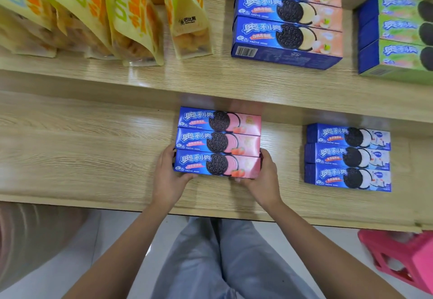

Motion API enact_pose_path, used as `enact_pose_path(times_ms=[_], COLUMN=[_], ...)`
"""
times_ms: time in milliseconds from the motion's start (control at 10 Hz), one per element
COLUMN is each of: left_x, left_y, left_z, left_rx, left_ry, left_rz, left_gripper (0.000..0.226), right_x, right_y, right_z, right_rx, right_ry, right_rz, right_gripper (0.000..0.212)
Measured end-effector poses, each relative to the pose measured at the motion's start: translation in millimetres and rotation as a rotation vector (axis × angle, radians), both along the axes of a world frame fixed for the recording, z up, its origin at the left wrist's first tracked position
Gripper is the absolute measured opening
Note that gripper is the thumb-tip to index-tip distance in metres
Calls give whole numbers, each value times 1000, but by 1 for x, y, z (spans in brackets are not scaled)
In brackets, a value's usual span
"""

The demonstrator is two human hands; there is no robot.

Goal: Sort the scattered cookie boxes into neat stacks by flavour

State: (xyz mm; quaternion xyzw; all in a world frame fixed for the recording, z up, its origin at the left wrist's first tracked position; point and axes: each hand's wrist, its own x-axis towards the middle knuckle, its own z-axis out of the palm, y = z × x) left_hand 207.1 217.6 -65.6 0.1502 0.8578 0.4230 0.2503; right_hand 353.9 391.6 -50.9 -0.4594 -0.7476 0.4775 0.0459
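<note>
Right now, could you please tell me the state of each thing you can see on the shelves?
pink cookie boxes: three, neatly grouped on the lower shelf.
left hand: gripping the nearest pink box's left end.
right hand: gripping its right end.
white-and-blue cookie boxes: three, neatly grouped, untouched.
peach cookie boxes: three, neatly grouped on the upper shelf.
green cookie boxes: three, grouped, partly out of frame.
yellow snack pouches: upright, leaning.

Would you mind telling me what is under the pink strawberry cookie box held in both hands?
Under the top strawberry box, held by the left hand and right hand, two matching boxes show as stepped fronts. Anything beneath them is covered, apart from the wooden shelf.
</note>
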Motion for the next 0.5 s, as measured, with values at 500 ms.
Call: enact_pose_path(times_ms=[500], left_x=[3], left_y=[-15], left_z=[61], left_rx=[-56], left_ry=[-36], left_rz=[-111], left_gripper=[85], right_x=[21], right_y=[-3], right_z=[74], right_rx=[-19], right_ry=[-113], right_rz=[106], right_gripper=[60])
